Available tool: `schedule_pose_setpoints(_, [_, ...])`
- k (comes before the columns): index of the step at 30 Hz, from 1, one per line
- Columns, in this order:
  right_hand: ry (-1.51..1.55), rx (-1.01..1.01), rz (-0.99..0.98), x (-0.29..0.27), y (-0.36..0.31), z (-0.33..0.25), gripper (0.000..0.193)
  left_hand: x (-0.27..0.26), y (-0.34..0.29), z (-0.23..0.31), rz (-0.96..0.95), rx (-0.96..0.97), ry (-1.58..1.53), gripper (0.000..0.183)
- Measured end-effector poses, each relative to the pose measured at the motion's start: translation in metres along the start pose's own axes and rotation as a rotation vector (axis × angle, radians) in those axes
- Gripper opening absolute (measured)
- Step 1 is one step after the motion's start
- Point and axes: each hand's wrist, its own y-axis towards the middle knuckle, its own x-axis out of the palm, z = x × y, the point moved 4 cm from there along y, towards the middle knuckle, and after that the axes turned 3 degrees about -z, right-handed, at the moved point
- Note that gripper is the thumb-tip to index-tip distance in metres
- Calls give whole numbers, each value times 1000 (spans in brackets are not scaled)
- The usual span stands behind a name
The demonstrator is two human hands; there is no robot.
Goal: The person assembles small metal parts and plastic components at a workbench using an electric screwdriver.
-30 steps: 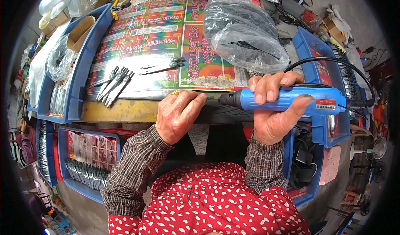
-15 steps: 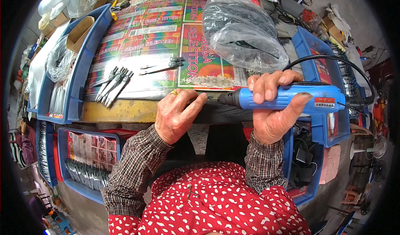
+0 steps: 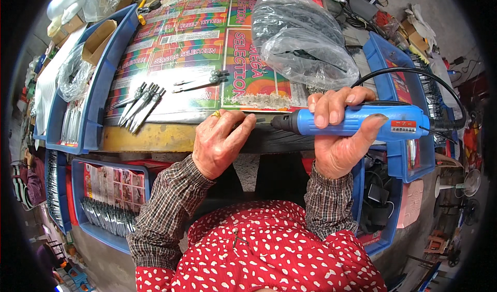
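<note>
1. Colourful sheet (image 3: 194, 63) is covering the bench (image 3: 145, 139).
2. By its near-right corner, my right hand (image 3: 336, 147) is gripping the blue power driver (image 3: 354, 120).
3. By its near edge, my left hand (image 3: 217, 144) is resting, fingers bent; contents hidden.

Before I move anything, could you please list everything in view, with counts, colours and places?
Tool: one, blue with black nose, in the right hand
Cable: one, black, looping off the tool's rear
Slim pieces: two clusters, silver and black, on the sheet
Sheet: one, multicoloured, on the table
Table: one, yellow near edge, ahead
Bag: one, clear, far right on the table
Bins: at least five, blue, both sides
Pink box: one, right
Rim clutter: uncountable, mixed colours
Shirt: one, red with white spots, bottom
Sleeves: two, checked, below the hands
Left hand: one, bare, left of the nose
Right hand: one, bare, around the tool
</note>
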Motion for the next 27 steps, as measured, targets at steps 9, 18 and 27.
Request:
schedule_pose_setpoints(9, [-5,6,0,-1,-2,2,47,-1,1,3,29,-22,36,26])
schedule_pose_setpoints(18, [-19,-2,-1,0,-4,1,46,1,4,2,-27,-84,31,24])
schedule_pose_setpoints(27, [-29,-26,-34,2,-5,-1,45,2,3,1,-68,-154,67,31])
